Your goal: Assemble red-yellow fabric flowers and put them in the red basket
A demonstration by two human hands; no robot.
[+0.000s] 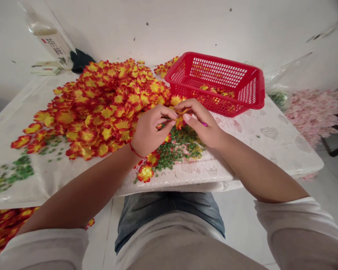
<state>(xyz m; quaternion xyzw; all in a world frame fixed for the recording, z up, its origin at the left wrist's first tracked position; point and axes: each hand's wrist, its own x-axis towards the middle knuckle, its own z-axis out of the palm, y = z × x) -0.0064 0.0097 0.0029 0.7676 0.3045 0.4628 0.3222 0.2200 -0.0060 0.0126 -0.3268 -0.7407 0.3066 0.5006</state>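
My left hand [154, 127], with a red string round its wrist, is closed in a pinch at the edge of a red-and-yellow artificial flower [180, 122]. On the flower's other side my right hand [201, 122] curls its thumb and index finger round it. Thin yellow strands show between the fingertips; their exact hold is partly hidden. A small magenta thing [204, 124] peeks out by my right hand, too little of it visible to name. Below the hands lie many small green plastic pieces [171, 152]. A large heap of artificial flower heads [109, 105] spreads to the left.
A red plastic basket [218, 101] holding some flowers stands behind my right hand. On the covered table [284, 146], a labelled bottle [52, 43] stands at the back left. Pink flowers [312, 112] sit beyond the right edge. More red-and-yellow flowers [8, 228] lie below the left edge.
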